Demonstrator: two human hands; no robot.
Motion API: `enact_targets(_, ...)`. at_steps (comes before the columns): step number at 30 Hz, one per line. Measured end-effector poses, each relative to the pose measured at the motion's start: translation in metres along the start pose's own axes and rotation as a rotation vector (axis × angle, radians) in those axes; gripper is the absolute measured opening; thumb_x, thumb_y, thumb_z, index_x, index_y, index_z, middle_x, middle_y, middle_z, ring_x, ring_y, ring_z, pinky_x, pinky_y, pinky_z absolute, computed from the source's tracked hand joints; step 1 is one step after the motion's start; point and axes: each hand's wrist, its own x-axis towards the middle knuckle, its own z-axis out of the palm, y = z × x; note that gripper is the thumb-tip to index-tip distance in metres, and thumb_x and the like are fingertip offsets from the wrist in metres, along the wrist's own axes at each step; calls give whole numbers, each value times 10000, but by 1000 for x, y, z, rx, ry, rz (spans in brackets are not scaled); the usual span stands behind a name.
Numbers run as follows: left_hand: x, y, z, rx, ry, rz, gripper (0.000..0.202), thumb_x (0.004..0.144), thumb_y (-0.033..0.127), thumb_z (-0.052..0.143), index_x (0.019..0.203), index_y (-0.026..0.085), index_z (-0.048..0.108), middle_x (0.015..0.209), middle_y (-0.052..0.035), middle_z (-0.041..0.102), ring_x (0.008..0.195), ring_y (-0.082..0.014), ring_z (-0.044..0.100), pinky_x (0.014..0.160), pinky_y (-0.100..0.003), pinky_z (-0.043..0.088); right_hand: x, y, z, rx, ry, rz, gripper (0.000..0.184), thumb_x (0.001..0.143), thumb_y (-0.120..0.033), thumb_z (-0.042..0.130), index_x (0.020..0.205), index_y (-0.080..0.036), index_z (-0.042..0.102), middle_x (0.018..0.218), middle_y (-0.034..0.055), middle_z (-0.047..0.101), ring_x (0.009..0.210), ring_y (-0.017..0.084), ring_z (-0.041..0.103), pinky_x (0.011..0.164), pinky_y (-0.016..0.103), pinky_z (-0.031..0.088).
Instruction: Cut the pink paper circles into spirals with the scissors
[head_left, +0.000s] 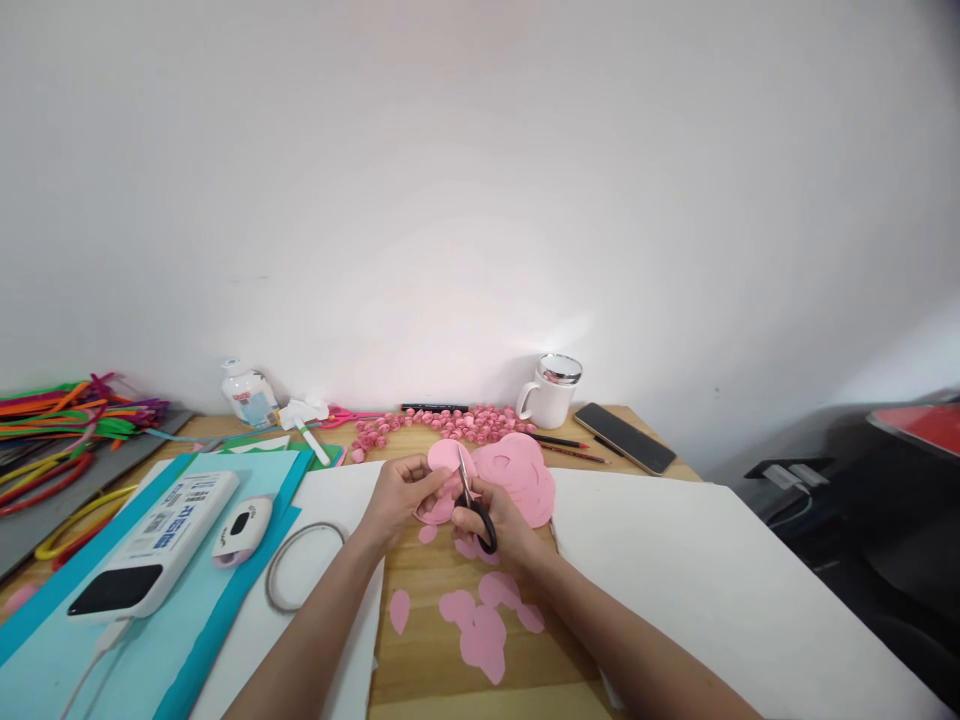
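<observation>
Pinched in my left hand (405, 492) is a round piece of pink paper (448, 456). My right hand (496, 515) grips a pair of scissors (486, 528) with black handles, its fingers in the loops. The metal blades point up and lie against the paper's right side. Just behind my hands, a stack of pink paper circles (525, 480) rests on the wooden table. Nearer to me lie several cut pink paper petals (482, 640), some overlapping. One petal (400, 610) sits apart on the left.
Small rolled pink paper roses (480, 422) line the wall. A white mug (551, 395), a phone (626, 438) and pencils (570, 452) stand or lie at the back right. To the left are a white power bank (157, 545), a ring (271, 580), a bottle (249, 395) and pipe cleaners (67, 420).
</observation>
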Motion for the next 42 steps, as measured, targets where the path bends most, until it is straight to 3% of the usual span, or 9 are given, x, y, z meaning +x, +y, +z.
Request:
enact_targets(9, 2, -2, -4, -50, 30, 28, 326, 642, 388, 746, 553, 137, 558, 443, 43, 516, 357, -38, 381, 367, -174, 257, 0, 0, 2, 36, 15, 32, 287, 659, -356, 729, 723, -172, 518, 404, -101, 459, 360, 62, 400, 423, 210, 368)
enact_targets(17, 3, 3, 0, -145, 131, 42, 306, 639, 418, 733, 617, 153, 581, 444, 46, 522, 347, -48, 385, 354, -180, 256, 1, 6, 1, 76, -8, 33, 280, 667, -328, 726, 732, -181, 497, 394, -109, 462, 324, 57, 382, 428, 221, 367)
enact_targets(25, -4, 8, 7, 83, 103, 75, 390, 684, 455, 681, 479, 159, 529, 384, 33, 491, 357, -67, 405, 375, -191, 292, 1, 5, 2, -27, -35, 39, 280, 672, -353, 712, 724, -180, 497, 438, -85, 481, 372, 74, 397, 416, 208, 313)
enact_targets(32, -6, 3, 12, 94, 2, 32, 382, 717, 454, 650, 492, 156, 568, 397, 21, 511, 351, -75, 417, 371, -197, 292, 1, -3, 2, -22, -6, -89, 303, 636, -331, 752, 766, -181, 523, 604, -52, 495, 545, 92, 412, 493, 208, 299)
enact_targets(42, -4, 6, 8, 86, 54, 48, 369, 686, 462, 681, 511, 155, 573, 396, 40, 467, 366, -64, 381, 373, -191, 264, 2, 3, -1, -4, 13, 0, 300, 662, -358, 721, 821, -176, 544, 505, -66, 508, 441, 87, 427, 438, 204, 329)
